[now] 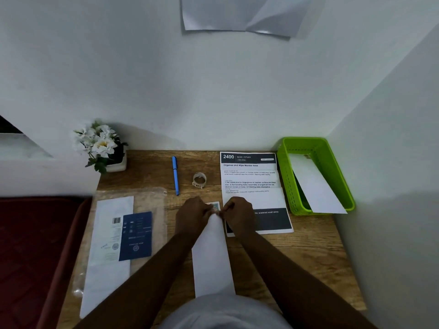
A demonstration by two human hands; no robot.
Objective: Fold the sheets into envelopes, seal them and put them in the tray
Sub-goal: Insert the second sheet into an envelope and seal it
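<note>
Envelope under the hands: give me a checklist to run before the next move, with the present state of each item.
1. Both hands on the far end of the white envelope: ok, left hand and right hand pinch there.
2. Envelope flat on the desk: ok.
3. Flap sealed: cannot tell, fingers cover it.
4. Tape roll nearby: ok, just beyond the hands.
5. Green tray has room: ok, one envelope leans inside.
6. Printed sheets ready for folding: ok, beside the tray.
</note>
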